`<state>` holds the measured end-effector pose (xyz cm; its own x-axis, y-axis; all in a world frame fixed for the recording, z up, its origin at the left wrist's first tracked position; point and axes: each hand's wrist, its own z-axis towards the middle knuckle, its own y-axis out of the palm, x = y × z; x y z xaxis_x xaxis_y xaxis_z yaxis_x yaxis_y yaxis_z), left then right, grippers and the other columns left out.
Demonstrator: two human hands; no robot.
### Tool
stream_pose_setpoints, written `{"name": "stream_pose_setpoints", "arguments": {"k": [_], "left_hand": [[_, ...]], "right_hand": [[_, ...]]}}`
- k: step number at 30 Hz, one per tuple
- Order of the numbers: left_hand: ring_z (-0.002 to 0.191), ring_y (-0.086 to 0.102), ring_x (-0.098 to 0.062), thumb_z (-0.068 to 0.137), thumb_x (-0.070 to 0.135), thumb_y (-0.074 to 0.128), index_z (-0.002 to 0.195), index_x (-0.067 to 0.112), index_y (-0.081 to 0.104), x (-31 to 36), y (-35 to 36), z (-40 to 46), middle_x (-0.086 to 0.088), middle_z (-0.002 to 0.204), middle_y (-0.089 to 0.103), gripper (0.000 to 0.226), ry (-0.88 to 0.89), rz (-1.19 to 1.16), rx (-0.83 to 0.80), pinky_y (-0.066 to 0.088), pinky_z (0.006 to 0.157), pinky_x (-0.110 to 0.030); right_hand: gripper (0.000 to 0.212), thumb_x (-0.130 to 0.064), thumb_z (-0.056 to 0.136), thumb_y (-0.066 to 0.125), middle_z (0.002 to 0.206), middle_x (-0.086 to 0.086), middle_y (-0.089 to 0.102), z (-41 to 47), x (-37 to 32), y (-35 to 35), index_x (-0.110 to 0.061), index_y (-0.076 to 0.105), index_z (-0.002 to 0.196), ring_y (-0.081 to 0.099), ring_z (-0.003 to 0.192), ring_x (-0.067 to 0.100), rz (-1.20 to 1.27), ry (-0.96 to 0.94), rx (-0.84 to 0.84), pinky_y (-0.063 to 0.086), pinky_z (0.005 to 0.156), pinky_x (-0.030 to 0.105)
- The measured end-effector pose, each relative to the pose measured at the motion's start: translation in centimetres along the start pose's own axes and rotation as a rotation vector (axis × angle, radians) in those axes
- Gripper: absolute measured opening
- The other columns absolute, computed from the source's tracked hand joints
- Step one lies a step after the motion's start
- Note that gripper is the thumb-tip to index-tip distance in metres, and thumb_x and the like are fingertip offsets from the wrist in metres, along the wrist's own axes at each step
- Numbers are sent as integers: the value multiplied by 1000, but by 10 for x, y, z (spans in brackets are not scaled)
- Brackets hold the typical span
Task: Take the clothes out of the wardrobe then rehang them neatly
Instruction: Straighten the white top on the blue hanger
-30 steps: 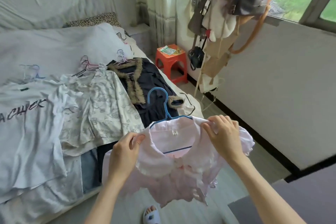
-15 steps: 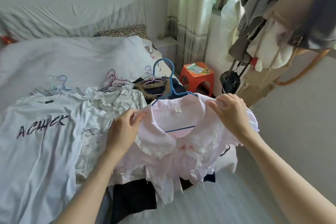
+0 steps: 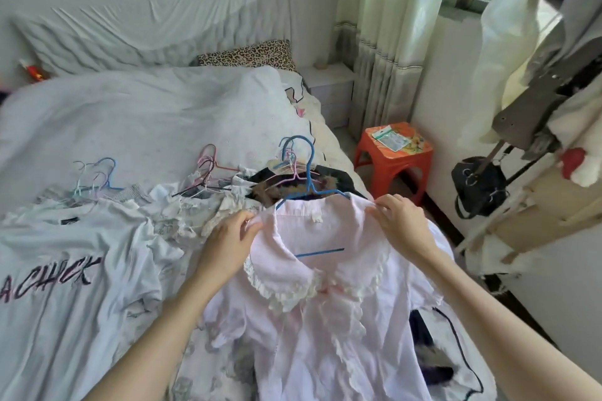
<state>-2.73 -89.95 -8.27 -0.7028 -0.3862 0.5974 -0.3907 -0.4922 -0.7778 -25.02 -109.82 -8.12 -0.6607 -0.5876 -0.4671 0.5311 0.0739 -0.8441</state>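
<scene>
Your left hand (image 3: 228, 238) and right hand (image 3: 402, 225) each pinch a shoulder of the pink blouse (image 3: 325, 319) at centre frame. It hangs on a blue hanger (image 3: 306, 172) over the bed (image 3: 146, 120), right of the white T-shirt (image 3: 65, 286).

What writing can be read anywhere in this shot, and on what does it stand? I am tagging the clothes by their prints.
"ACHICK": dark slanted letters across the white T-shirt on the bed; its left end is cut off by the frame edge, so more letters may come before.
Small label inside the collar of the pink blouse: too small to read.
Printed packet on the orange stool: too blurred to read.
No other text shows.
</scene>
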Motion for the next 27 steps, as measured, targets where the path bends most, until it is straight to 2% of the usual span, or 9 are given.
{"name": "stream_pose_setpoints", "arguments": {"k": [4,6,9,12,15,18,22,25,27], "left_hand": [[74,53,-23,94,28,51,91,7,55,-39,58,45,-2,74,54,21,-80,116,-221,39,64,-35],[73,52,-24,96,29,47,83,9,50,-54,76,67,-2,71,52,24,-105,155,-256,37,61,-36],[68,51,-26,96,31,45,77,11,42,-73,94,104,1,64,43,29,-130,192,-252,32,55,-34],[72,53,-29,94,30,49,79,11,49,-90,100,146,-3,71,49,25,-89,194,-202,42,61,-38],[66,46,-25,93,25,53,76,12,49,-101,106,184,-1,69,44,22,-63,178,-152,31,54,-34],[72,53,-32,91,25,55,76,15,51,-119,124,211,-5,71,49,19,-73,200,-144,43,62,-40],[90,57,-34,92,17,49,105,11,62,-144,154,219,-14,97,63,19,-121,300,-223,45,78,-43],[111,51,-36,91,11,48,127,11,53,-159,168,209,-16,118,57,36,-140,285,-365,39,92,-42],[128,37,-32,93,14,48,139,8,39,-156,171,198,-17,137,43,47,-171,248,-458,27,106,-38]], "right_hand": [[21,-24,96,46,97,5,59,39,45,65,-12,63,98,53,98,29,-68,38,-261,38,77,36],[22,-24,96,45,97,9,60,62,56,90,-11,63,98,54,97,29,-84,33,-321,38,75,35],[22,-24,96,44,100,9,60,104,57,118,-13,62,99,53,99,30,-112,34,-337,34,72,35],[21,-22,95,45,104,9,60,144,51,139,-13,63,100,51,104,30,-116,60,-303,33,76,36],[22,-21,94,44,102,8,62,177,48,157,-13,64,99,51,103,29,-134,93,-272,30,76,36],[25,-20,94,42,100,8,60,196,48,180,-12,64,99,51,101,30,-162,131,-262,28,78,37],[28,-20,95,40,112,12,53,193,51,212,-11,59,114,47,109,32,-214,215,-325,32,89,39],[38,-26,96,43,129,10,47,177,52,223,-11,48,130,42,120,30,-217,225,-393,33,96,39],[43,-28,95,44,136,8,43,167,52,223,-12,42,135,41,123,28,-212,175,-402,32,99,37]]}}
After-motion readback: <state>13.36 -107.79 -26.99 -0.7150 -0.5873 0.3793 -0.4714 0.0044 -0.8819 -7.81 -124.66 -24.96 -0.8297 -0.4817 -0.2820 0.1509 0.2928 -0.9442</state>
